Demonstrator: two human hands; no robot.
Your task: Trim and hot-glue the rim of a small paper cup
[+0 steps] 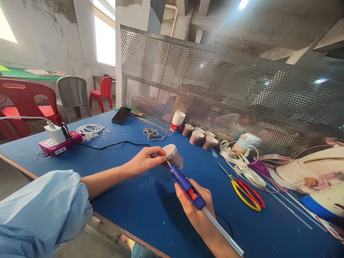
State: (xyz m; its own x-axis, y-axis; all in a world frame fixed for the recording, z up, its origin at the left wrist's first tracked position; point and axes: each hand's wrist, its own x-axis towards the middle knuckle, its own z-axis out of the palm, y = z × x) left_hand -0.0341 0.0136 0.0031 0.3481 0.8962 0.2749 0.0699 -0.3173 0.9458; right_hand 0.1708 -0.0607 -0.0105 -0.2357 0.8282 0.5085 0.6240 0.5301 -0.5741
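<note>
My left hand [146, 159] grips a small paper cup [174, 155] wrapped in twine, held on its side above the blue table [129, 200]. My right hand [197, 208] is wrapped round a blue glue gun [186, 186] with a red trigger. A clear glue stick [223, 231] juts from the gun's back. The nozzle touches the lower edge of the cup. A light blue sleeve covers my left upper arm.
Several wrapped cups [200, 138] and a white and red cup stack [177, 121] stand by the perforated metal screen [215, 82]. Scissors [247, 193] with red and yellow handles, ribbon [242, 166], a pink bag [311, 170], a phone [121, 115], a pink power strip [60, 143] and cord lie around. Plastic chairs stand at left.
</note>
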